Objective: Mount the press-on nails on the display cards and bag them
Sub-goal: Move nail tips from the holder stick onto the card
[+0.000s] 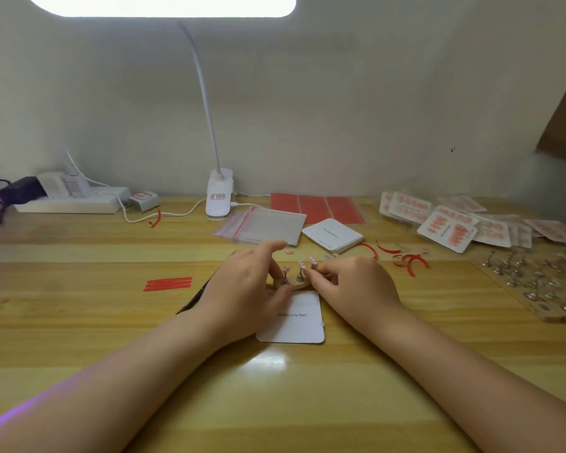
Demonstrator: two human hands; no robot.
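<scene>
A small wooden nail stand (303,285) lies at mid-table with three metal pegs that carry pink press-on nails (301,265). My left hand (242,289) pinches the leftmost peg (285,280) between thumb and a finger, with the index finger raised. My right hand (353,282) has its fingers curled against the stand's right end and grips it. A white display card (299,325) printed "Handmade Nail" lies just in front of the stand, partly under my left hand. One loose pink nail (289,252) rests behind the stand.
Behind the hands lie a stack of clear zip bags (262,225), a stack of white cards (332,235) and a red adhesive sheet (317,207). Bagged finished cards (445,223) pile at the right, above a second peg stand (536,286). Red strips (167,284) lie left; lamp base (219,197) and power strip (72,201) stand behind.
</scene>
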